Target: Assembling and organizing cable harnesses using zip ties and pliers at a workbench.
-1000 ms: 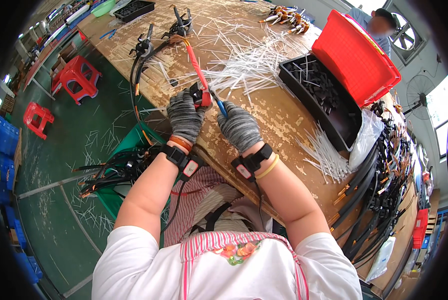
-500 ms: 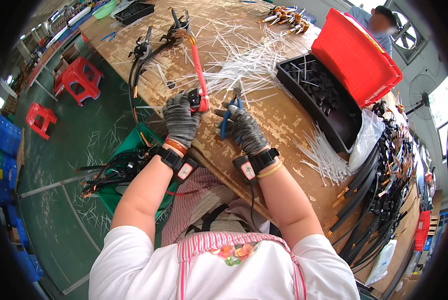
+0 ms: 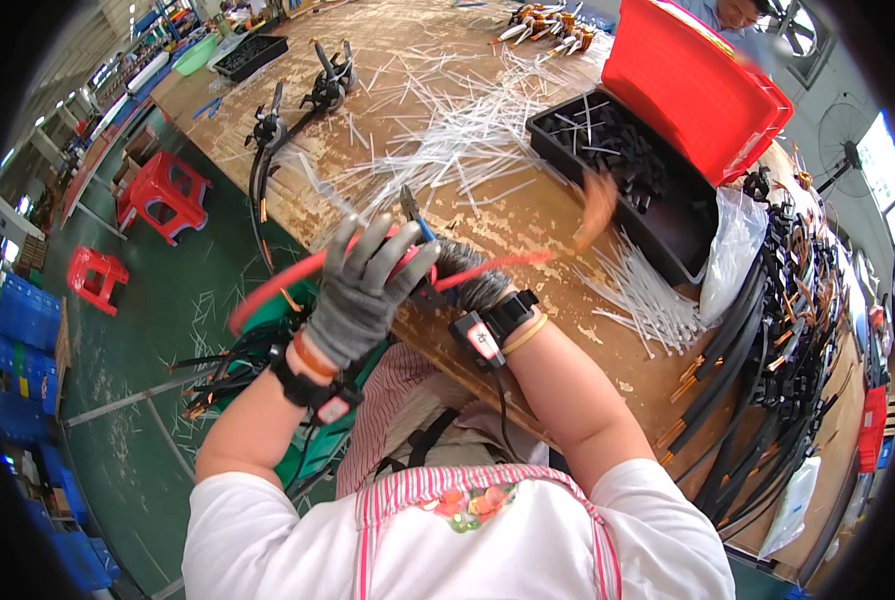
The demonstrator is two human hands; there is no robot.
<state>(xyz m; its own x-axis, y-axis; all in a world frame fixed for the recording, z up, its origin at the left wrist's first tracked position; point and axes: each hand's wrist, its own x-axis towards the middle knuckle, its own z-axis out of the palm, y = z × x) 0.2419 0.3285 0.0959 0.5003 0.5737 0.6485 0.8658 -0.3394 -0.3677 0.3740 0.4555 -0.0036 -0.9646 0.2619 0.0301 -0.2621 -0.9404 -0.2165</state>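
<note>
My left hand, in a grey glove, is raised with its fingers spread, beside a red cable. The cable bends behind those fingers and runs off to both sides, smeared by motion. Its bare copper end swings near the black tray. My right hand, gloved too and partly covered by the left, grips cutting pliers with blue handles, jaws pointing away from me. Between the hands a small black part sits by the cable.
White cable ties lie scattered over the worn wooden table. A black tray of small black parts and a red crate stand right. Black cables pile up at far right. A green crate and red stools stand left.
The red cable, stretched away from me before, now lies sideways across my hands. My left hand has turned and spread its fingers. The pliers have shifted left with my right hand.
</note>
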